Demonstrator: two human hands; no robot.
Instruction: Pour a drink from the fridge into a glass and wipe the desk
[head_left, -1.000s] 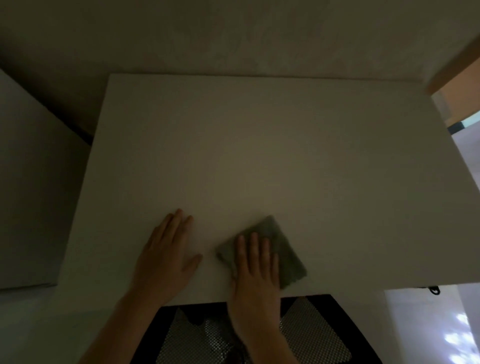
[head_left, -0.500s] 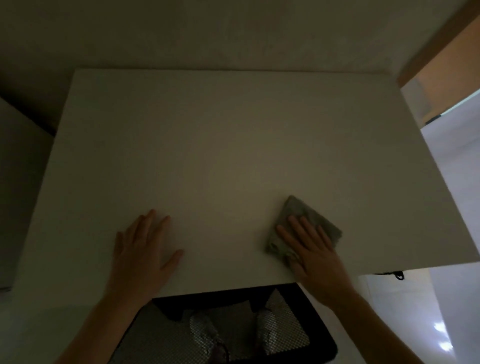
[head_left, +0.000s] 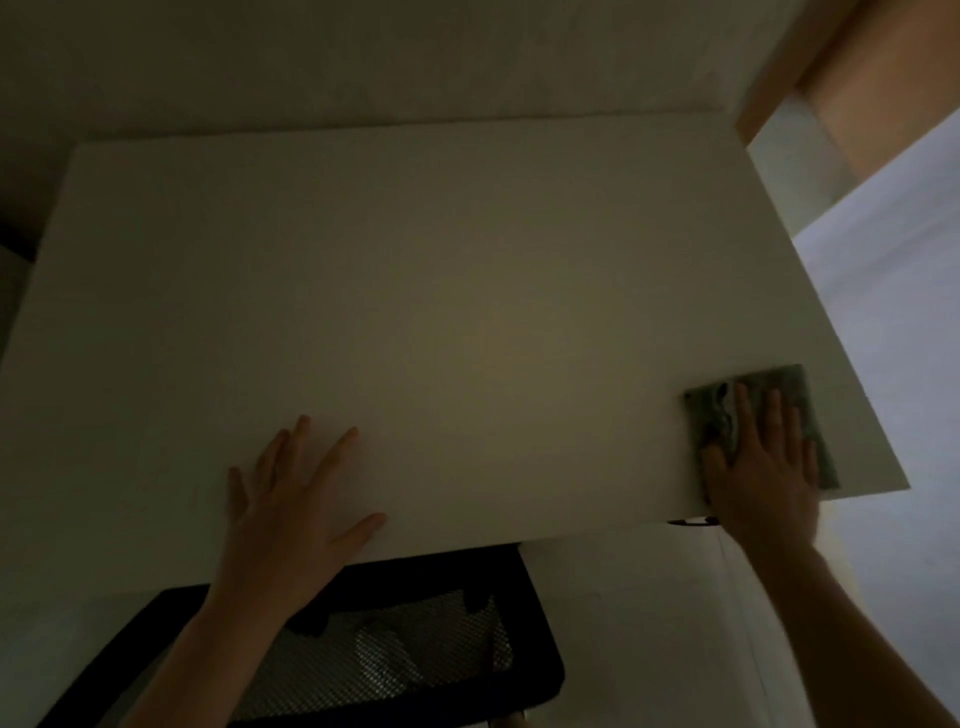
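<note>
A white desk (head_left: 415, 291) fills most of the dim view. A grey-green cloth (head_left: 789, 392) lies flat at the desk's near right corner. My right hand (head_left: 761, 467) presses on the cloth with straight fingers and covers its near half. My left hand (head_left: 293, 509) rests flat on the bare desk top near the front edge, fingers spread. No glass or drink shows in this view.
A black mesh chair back (head_left: 405, 654) stands under the desk's front edge between my arms. A wall runs behind the desk. A lit floor (head_left: 893, 322) and a wooden door frame (head_left: 862, 78) lie to the right.
My right hand has slid the cloth to the right along the front of the desk, from near the middle to the right corner. My left hand has stayed flat on the desk.
</note>
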